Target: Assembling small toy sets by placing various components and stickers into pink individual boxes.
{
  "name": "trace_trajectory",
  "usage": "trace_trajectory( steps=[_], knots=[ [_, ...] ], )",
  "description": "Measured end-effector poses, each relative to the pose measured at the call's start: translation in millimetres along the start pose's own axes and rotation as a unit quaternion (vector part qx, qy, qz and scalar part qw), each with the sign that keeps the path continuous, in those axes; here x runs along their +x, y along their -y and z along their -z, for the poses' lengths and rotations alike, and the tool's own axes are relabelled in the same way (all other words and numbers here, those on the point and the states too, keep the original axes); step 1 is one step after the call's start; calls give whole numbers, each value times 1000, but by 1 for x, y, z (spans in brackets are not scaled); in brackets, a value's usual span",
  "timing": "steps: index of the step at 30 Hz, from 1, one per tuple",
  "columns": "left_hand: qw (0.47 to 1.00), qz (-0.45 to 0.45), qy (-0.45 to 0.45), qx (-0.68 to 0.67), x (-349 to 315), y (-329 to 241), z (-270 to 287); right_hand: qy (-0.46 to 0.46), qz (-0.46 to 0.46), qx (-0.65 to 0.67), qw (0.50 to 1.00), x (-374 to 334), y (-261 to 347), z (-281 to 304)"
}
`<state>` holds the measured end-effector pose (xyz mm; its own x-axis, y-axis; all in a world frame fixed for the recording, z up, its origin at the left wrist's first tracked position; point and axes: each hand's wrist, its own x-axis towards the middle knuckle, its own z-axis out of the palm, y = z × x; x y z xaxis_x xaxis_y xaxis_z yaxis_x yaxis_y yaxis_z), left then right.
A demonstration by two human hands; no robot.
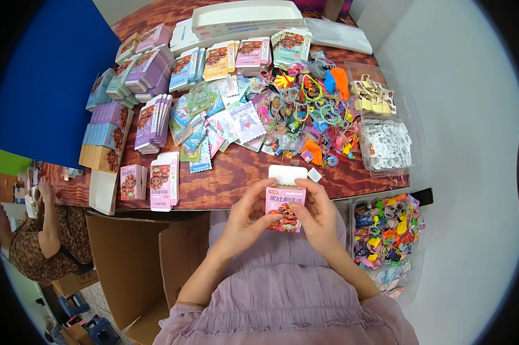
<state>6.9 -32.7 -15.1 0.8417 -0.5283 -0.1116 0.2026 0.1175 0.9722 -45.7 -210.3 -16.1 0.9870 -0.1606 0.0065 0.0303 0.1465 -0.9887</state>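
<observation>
Between my two hands is a small pink printed carton (285,198), held upright over my lap at the table's front edge. Its white top flap stands raised. My left hand (244,221) grips the carton's left side, thumb across the front. On the opposite side my right hand (319,221) has its thumb on the front and a finger at the top edge. Whatever is inside the carton cannot be made out. Just beyond the right hand, a small white packet (315,175) lies on the table. Left of my hands stand pink cartons (164,183) like the held one.
Colourful small toys and bands (305,109) heap mid-table beside printed packets (249,122). Stacked cartons (150,66) line the left and back. Clear trays at right hold white sachets (389,144). A toy-filled bin (389,230) and cardboard box (121,253) sit below; another person (41,241) works left.
</observation>
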Motion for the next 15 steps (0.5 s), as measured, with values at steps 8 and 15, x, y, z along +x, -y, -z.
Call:
trace_trajectory(
  steps=[8, 15],
  knots=[
    [995, -29, 32, 90, -1, -2, 6, -45, -4, -3, 999, 8, 9, 1],
    [998, -48, -6, 47, -5, 5, 1, 78, 94, -66, 990, 18, 7, 12]
  ],
)
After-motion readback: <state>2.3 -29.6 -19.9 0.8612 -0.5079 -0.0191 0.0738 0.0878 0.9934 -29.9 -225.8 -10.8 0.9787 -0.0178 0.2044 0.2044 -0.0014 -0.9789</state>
